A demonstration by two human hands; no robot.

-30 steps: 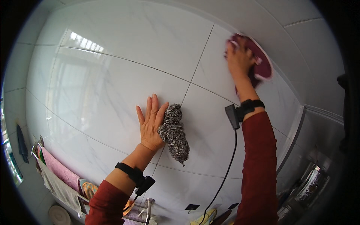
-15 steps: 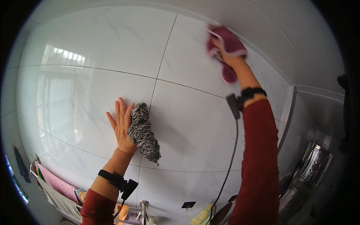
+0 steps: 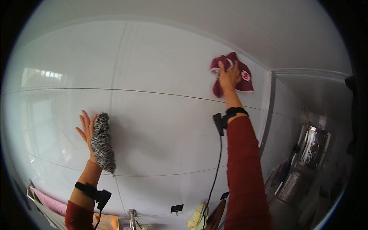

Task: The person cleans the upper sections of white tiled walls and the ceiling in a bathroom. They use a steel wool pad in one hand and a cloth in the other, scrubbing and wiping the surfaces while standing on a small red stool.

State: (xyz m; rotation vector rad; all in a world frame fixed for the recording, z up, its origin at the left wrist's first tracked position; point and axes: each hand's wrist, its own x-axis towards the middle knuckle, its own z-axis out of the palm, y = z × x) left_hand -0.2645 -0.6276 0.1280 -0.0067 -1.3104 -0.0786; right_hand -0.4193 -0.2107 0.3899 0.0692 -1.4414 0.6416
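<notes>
Wiping at one o'clock, the right hand [image 3: 229,76] pressed a maroon cloth [image 3: 245,78] to the tiled wall [image 3: 161,115]; the left hand [image 3: 87,128], fingers spread, pinned a grey cloth [image 3: 102,143] at eight o'clock; how much remained unwiped could not be told.

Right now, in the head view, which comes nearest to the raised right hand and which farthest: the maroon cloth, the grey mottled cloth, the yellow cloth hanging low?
1. Maroon cloth: under the right hand, high on the wall.
2. Grey mottled cloth: far left, by the left hand.
3. Yellow cloth: bottom, below the hooks.
</notes>
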